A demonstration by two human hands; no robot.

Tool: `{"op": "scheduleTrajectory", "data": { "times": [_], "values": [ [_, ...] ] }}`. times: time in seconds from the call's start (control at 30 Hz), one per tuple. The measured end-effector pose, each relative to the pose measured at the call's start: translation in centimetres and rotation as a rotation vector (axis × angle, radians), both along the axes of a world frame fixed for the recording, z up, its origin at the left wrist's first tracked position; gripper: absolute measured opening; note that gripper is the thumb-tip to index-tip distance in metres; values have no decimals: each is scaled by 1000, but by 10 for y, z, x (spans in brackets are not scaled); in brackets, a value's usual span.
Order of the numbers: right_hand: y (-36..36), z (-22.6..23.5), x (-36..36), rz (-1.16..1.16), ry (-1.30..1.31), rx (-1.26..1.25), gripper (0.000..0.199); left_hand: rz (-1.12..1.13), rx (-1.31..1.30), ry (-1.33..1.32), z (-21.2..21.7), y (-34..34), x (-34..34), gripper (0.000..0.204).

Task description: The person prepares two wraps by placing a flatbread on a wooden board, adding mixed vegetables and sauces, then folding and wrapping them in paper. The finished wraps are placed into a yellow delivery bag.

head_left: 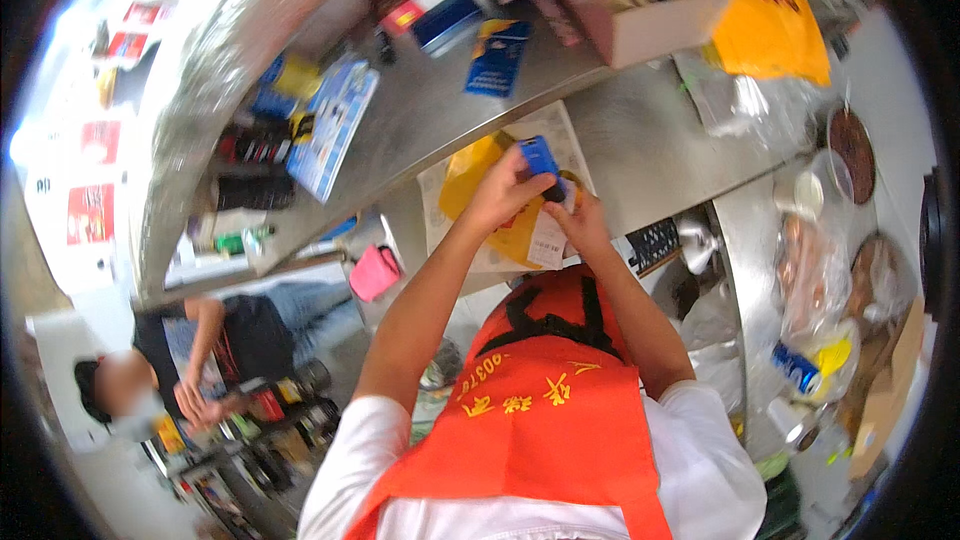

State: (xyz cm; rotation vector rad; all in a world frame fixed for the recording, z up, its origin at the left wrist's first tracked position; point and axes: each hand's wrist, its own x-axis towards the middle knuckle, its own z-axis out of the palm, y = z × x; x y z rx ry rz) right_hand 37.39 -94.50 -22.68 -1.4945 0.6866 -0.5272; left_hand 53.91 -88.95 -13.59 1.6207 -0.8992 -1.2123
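My left hand is closed round a small blue object with a dark lower part; its exact kind is too blurred to tell. Just beside it, my right hand has its fingers pinched together near the object's dark end, and what lies between them is hidden. Below both hands is a yellow plastic bag bearing a white label. The bag rests on a printed paper sheet on the metal counter.
Above the counter runs a metal shelf with a blue packet, boxes and booklets. A larger yellow bag hangs at the upper right. Clear bags of food lie on the right. Another person is at the left.
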Motion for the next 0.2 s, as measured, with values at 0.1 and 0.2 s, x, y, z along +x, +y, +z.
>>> {"op": "scheduleTrajectory", "data": {
  "times": [0.1, 0.2],
  "values": [
    [-18, -30, 14, 114, -164, -50, 51, -72, -157, -564, 28, 0, -14, 54],
    [-20, 0, 7, 279, -266, 402, 57, -56, -332, -271, 105, 32, -2, 59]
  ]
}}
